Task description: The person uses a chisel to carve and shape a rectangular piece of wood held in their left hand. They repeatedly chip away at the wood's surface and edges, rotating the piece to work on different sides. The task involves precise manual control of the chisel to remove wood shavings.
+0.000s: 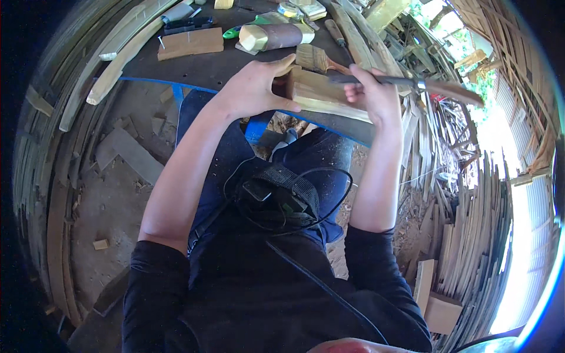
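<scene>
A pale squared wood block [321,91] lies along the near edge of the dark worktable. My left hand [253,88] is closed around its left end, thumb on the near side and fingers over the far side. My right hand [376,97] grips the dark blade of a long tool [400,81] above the block's right part. The tool's wooden handle points right, past a metal ferrule; whether it is a file or a chisel I cannot tell. Just beyond the block is a flat paintbrush [315,59] with brown bristles.
Farther back on the worktable [206,70] lie a block wrapped in brown sheet [276,36], a board with upright nails [191,44] and a wooden-handled tool [335,32]. Long timber strips [123,65] cross the left side. Stacked slats [471,235] stand right; offcuts litter the floor.
</scene>
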